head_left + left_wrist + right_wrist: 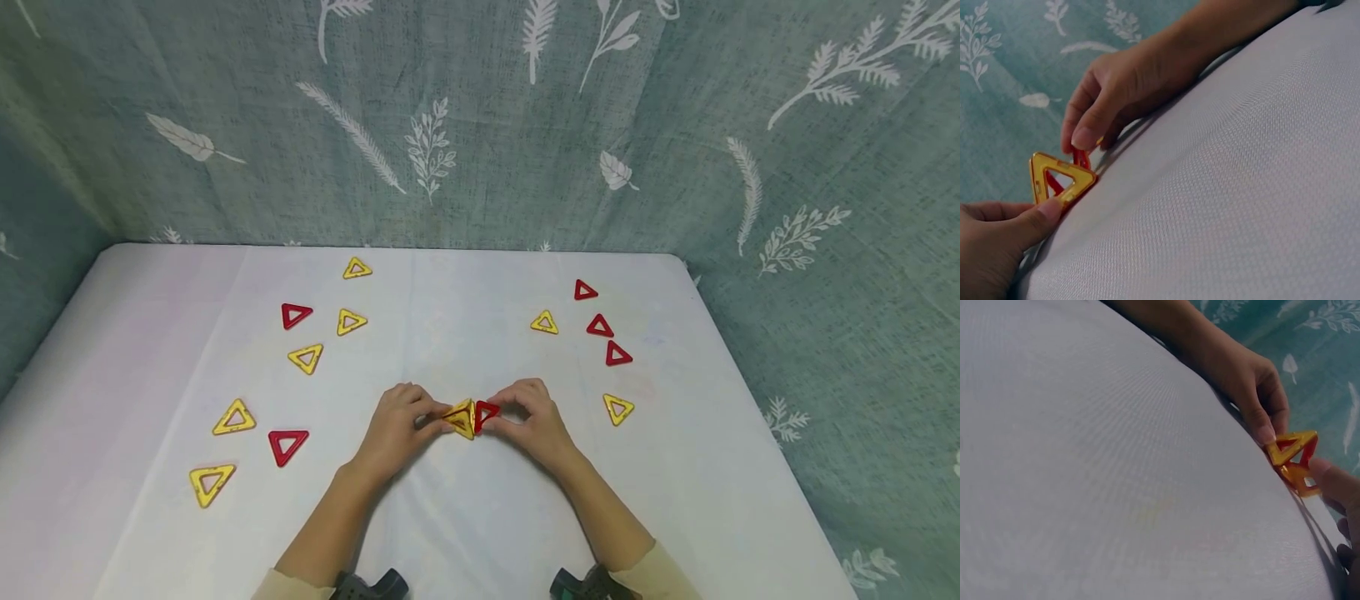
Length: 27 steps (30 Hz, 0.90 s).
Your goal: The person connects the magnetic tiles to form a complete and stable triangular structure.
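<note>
In the head view, the left hand [397,429] pinched a yellow shape [468,417] touching a red triangle [478,418], which the right hand [534,421] pinched, at the near middle of the white bench [465,333]; seven loose triangles [305,351] lay left and five others [600,333] right, before leaf-printed cloth [495,125]. The left wrist view showed red through the yellow opening, partly covered by the left thumb. In the right wrist view, a right fingertip hid some red.
</note>
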{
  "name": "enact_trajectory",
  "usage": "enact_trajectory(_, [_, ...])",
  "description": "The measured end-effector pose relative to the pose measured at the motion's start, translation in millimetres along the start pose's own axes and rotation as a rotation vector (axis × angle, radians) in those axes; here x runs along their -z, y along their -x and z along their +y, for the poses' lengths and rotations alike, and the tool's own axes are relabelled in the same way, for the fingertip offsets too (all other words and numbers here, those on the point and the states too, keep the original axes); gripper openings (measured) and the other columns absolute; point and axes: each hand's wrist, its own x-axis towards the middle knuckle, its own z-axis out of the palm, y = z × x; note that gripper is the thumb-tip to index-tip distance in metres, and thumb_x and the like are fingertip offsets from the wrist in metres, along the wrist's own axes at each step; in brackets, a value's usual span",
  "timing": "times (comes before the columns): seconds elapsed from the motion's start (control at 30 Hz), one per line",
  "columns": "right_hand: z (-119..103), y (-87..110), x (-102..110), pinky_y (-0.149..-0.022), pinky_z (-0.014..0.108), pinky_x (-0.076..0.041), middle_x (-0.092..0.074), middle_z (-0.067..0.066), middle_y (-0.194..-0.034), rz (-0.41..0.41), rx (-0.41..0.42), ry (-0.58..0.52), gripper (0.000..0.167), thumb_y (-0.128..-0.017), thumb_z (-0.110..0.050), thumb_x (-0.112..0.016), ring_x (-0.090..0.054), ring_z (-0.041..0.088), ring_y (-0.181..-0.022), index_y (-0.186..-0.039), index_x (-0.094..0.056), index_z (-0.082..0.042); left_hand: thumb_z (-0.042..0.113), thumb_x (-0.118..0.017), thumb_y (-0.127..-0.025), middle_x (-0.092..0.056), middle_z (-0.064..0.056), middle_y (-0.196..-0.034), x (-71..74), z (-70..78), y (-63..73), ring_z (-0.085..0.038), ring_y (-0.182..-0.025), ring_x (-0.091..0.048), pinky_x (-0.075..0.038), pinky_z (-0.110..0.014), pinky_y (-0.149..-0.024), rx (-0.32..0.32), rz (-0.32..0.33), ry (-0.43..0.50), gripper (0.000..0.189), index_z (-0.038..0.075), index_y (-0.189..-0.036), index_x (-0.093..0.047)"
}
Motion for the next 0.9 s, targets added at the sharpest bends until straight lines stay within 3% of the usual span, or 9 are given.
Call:
enact_trajectory(0.13, [-20,-4.2,2,-0.082,0.023,-0.041,-0.066,0.016,-0.089,0.008,0.048,-0.020,0.033,-0.063,0.005,-0.082,-0.051,0.029,-0.090,-0.093,-0.067,0.005,0.027,-0.082,-0.070,-0.056,0.007,-0.077,-0.2,-0.3,-1.0,-0.013,-0.080,-0.049,-0.039,-0.038,-0.084,-0.031,0.008,0.001,0.025,0.015,-0.092,-0.075])
enact_trajectory(0.43, [15,-0.5,-10,-0.086,0.029,-0.040,-0.068,0.008,-0.101,-0.064,0.092,0.009,0.044,-0.064,-0.009,-0.085,-0.053,0.023,-0.097,-0.105,-0.069,-0.006,0.028,-0.081,-0.070,-0.056,0.007,-0.077,0.2,-1.0,-1.0,-0.013,-0.078,-0.048,-0.040,-0.040,-0.086,-0.058,0.017,-0.008,0.025,0.015,-0.091,-0.076])
enact_trajectory(0.63, [16,-1.7,-10,-0.087,0.034,-0.039,-0.068,0.002,-0.104,-0.095,0.111,0.069,0.044,-0.067,-0.019,-0.085,-0.054,0.018,-0.099,-0.107,-0.069,-0.010,0.028,-0.081,-0.071,-0.055,0.007,-0.077,-0.6,-2.2,-0.2,-0.012,-0.077,-0.047,-0.040,-0.040,-0.086,-0.060,0.017,-0.015,0.025,0.016,-0.092,-0.076])
enact_trajectory(0.9, [16,-2.2,-8,-0.087,0.032,-0.043,-0.068,-0.001,-0.102,-0.125,0.068,0.103,0.044,-0.066,-0.021,-0.085,-0.054,0.016,-0.099,-0.106,-0.070,-0.011,0.027,-0.080,-0.071,-0.054,0.007,-0.076,-1.2,-1.5,0.2,-0.011,-0.075,-0.044,-0.039,-0.039,-0.085,-0.061,0.019,-0.006,0.024,0.016,-0.092,-0.076])
